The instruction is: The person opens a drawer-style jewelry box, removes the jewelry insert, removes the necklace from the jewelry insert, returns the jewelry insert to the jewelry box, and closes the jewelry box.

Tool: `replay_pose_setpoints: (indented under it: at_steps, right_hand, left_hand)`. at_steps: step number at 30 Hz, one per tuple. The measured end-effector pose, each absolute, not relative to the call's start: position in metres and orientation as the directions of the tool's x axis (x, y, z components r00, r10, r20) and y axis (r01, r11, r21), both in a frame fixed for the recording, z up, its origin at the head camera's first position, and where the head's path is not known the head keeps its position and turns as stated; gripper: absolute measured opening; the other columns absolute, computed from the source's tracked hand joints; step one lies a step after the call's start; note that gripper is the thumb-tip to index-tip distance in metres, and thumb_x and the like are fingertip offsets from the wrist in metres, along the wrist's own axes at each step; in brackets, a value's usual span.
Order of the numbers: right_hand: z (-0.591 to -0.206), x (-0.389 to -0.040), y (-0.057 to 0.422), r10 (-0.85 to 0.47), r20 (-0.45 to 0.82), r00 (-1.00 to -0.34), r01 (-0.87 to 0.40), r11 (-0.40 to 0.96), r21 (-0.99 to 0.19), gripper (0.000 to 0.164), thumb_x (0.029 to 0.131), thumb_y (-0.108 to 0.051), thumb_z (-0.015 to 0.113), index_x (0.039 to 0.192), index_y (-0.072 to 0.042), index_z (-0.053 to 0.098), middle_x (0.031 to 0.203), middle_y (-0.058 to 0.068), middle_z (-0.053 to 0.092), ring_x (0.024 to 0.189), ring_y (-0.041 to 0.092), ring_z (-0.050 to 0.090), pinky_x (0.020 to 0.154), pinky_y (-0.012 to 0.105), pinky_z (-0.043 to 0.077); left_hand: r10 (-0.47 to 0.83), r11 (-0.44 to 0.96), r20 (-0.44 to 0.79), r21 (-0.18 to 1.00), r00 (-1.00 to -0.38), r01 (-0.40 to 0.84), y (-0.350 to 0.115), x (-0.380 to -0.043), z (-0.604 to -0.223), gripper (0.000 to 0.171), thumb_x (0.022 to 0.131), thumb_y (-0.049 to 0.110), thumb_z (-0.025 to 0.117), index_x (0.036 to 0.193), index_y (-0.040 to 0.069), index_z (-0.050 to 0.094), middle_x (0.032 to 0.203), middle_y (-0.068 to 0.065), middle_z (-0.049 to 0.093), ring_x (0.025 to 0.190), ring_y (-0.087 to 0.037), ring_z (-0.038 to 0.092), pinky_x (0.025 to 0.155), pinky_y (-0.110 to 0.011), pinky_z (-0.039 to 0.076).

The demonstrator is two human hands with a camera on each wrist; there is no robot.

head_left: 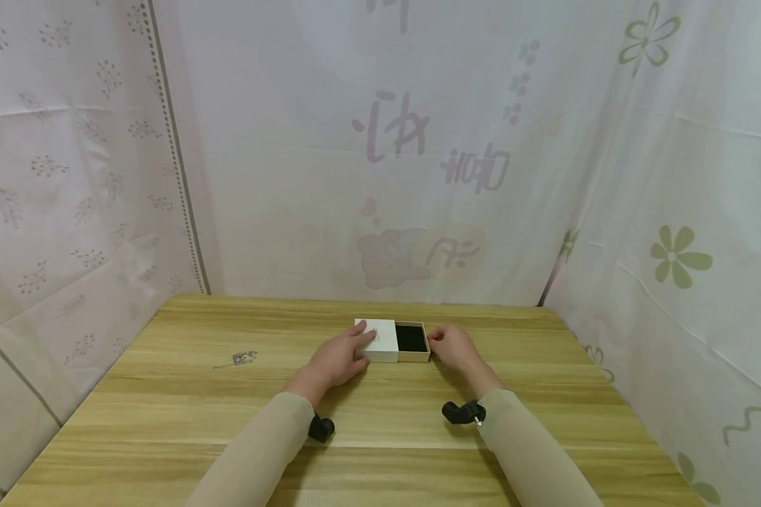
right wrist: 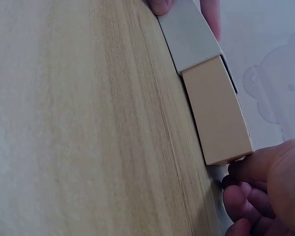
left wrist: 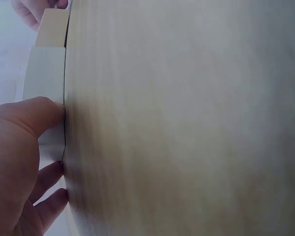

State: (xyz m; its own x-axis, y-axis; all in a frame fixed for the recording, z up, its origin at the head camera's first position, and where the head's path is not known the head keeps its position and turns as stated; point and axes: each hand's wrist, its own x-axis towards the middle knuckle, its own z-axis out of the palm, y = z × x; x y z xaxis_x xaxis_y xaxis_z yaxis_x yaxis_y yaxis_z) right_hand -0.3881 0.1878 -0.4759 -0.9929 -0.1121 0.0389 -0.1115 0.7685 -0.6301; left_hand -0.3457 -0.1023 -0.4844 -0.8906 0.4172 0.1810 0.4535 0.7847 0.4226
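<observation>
A small white slide-out box lies on the table, its white sleeve (head_left: 380,338) on the left and a tan inner drawer (right wrist: 218,113) partly out on the right. Black lining (head_left: 411,338) shows inside the drawer. My left hand (head_left: 339,357) grips the sleeve, the thumb against its near side and fingers over the top. At the drawer's right end, my right hand (head_left: 454,346) has its fingers curled, and thumb and forefinger pinch the end; the exact contact is partly hidden.
A small silver chain-like piece (head_left: 236,360) lies on the wooden table (head_left: 380,465) to the left. Patterned curtains (head_left: 279,162) hang behind the table and along both sides. A black wrist camera (head_left: 463,412) sits on the right wrist.
</observation>
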Motion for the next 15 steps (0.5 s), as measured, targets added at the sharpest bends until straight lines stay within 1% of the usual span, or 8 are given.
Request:
replay_pose_setpoints:
  at_steps: [7, 12, 15]
  right_hand:
    - [-0.4759, -0.3903, 0.1860, -0.119, 0.041, -0.992, -0.120, 0.792, -0.599, 0.020, 0.107, -0.011, 0.066, 0.114, 0.001, 0.080, 0.107, 0.014, 0.080, 0.101, 0.030, 0.073, 0.099, 0.052, 0.059]
    - [-0.4778, -0.3910, 0.1833, -0.119, 0.049, -0.992, -0.125, 0.793, -0.596, 0.020, 0.106, -0.012, 0.067, 0.115, 0.001, 0.080, 0.112, 0.016, 0.080, 0.105, 0.032, 0.073, 0.101, 0.052, 0.059]
    - [-0.4776, -0.3907, 0.1803, -0.119, 0.050, -0.992, -0.125, 0.788, -0.603, 0.020, 0.106, -0.011, 0.067, 0.115, 0.001, 0.081, 0.113, 0.016, 0.080, 0.106, 0.031, 0.072, 0.101, 0.052, 0.059]
  left_hand:
    - [0.420, 0.795, 0.187, 0.395, -0.888, 0.460, -0.1017, -0.3447, -0.4815, 0.061, 0.106, 0.016, 0.074, 0.164, 0.016, 0.054, 0.175, -0.016, 0.042, 0.153, -0.039, 0.055, 0.117, -0.054, 0.054]
    - [0.416, 0.801, 0.194, 0.384, -0.889, 0.459, -0.1019, -0.3441, -0.4800, 0.061, 0.104, 0.016, 0.075, 0.162, 0.016, 0.056, 0.174, -0.016, 0.044, 0.149, -0.038, 0.059, 0.114, -0.055, 0.056]
    - [0.417, 0.805, 0.187, 0.379, -0.889, 0.457, -0.1018, -0.3454, -0.4819, 0.062, 0.105, 0.018, 0.075, 0.164, 0.017, 0.055, 0.175, -0.015, 0.043, 0.149, -0.038, 0.059, 0.114, -0.055, 0.055]
